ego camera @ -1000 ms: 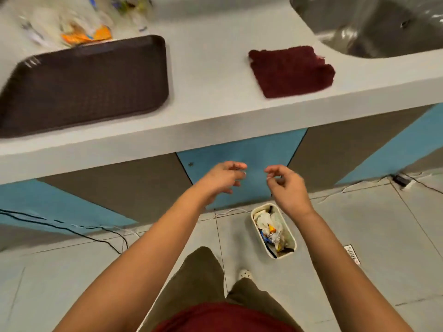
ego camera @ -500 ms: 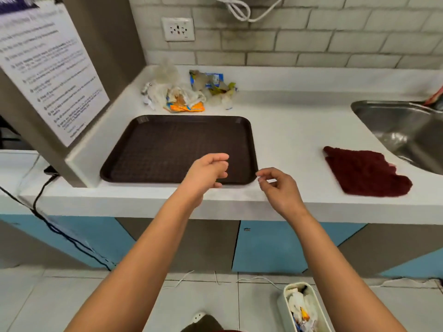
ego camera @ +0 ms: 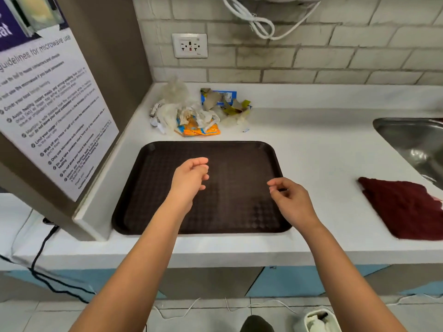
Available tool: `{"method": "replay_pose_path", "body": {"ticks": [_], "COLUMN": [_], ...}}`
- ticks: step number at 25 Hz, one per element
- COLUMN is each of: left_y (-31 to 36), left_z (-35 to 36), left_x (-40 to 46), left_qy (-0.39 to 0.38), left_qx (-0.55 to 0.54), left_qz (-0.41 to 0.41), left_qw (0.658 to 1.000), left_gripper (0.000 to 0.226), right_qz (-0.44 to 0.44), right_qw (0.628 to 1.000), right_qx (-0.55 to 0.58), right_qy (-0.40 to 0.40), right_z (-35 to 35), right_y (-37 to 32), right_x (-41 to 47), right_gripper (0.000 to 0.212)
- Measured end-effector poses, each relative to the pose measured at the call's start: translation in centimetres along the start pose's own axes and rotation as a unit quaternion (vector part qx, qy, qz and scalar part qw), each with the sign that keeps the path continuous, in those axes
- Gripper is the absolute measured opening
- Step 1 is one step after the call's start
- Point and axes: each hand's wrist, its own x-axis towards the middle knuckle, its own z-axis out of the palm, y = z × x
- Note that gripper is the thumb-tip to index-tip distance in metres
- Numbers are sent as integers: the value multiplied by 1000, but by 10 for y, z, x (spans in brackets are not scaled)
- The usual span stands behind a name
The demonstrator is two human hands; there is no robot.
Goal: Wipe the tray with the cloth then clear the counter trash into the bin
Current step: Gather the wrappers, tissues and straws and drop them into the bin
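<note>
one white counter (ego camera: 311, 149), running left to right under a tiled wall. one dark brown tray (ego camera: 230, 149) lying flat near the front edge, long axis left to right, parallel to that edge, nothing on it. one dark red cloth (ego camera: 402, 207) spread flat to the right of the tray, well apart from it, just beside one steel sink (ego camera: 412, 137). one heap of trash (ego camera: 191, 116) behind the tray in the back corner: crumpled white plastic, an orange wrapper, a blue packet, torn card; pieces too tangled to count. one small white bin (ego camera: 318, 322) on the floor below the counter's front, partly cut off at the bottom, with white scraps inside. two bare hands over the tray: left hand (ego camera: 189, 180) with fingers loosely curled, holding nothing; right hand (ego camera: 290, 200) above the tray's right rim, fingers loosely curled too, thumb and forefinger close together, nothing visible between them. contact with the tray impossible to tell.
</note>
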Motion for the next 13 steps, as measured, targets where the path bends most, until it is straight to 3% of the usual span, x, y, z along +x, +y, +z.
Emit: {"method": "replay_pose_path", "body": {"ticks": [6, 13], "left_y": [8, 40], "left_z": [11, 41], "left_x": [73, 180], "left_qy": [61, 68], "left_qx": [159, 255], "left_qz": [93, 107], "left_qw": [981, 959], "left_gripper": [29, 27], "right_qz": [-2, -25], "right_qw": [1000, 999], "right_qx": [-11, -17], "right_qy": [5, -17], "right_z": [5, 15], "right_y": [-1, -5], "right_x": [82, 195], "right_gripper": [21, 21]}}
